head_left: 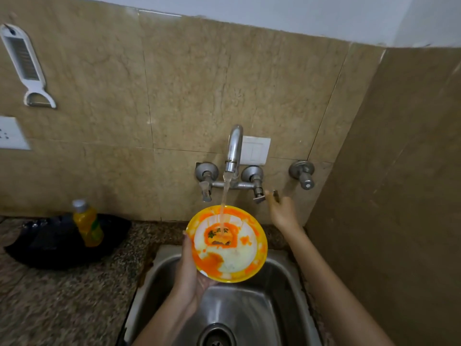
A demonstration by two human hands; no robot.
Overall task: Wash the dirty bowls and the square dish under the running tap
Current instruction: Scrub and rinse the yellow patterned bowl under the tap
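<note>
My left hand (pixel 190 273) grips the left rim of a yellow bowl (pixel 259 258) smeared with orange sauce and white residue, tilted toward me over the steel sink (pixel 282 295). Water streams from the chrome tap (pixel 234 148) onto the upper part of the bowl's inside. My right hand (pixel 282 211) reaches up to the right tap handle (pixel 259 196), with its fingers at the handle's lever. No other bowl or square dish is in view.
A yellow bottle (pixel 87 224) stands on a black pan or bag (pixel 50 243) on the granite counter at left. A white peeler-grater (pixel 25 63) hangs on the tiled wall. A second valve (pixel 303 173) sticks out at right, next to a side wall (pixel 399 171).
</note>
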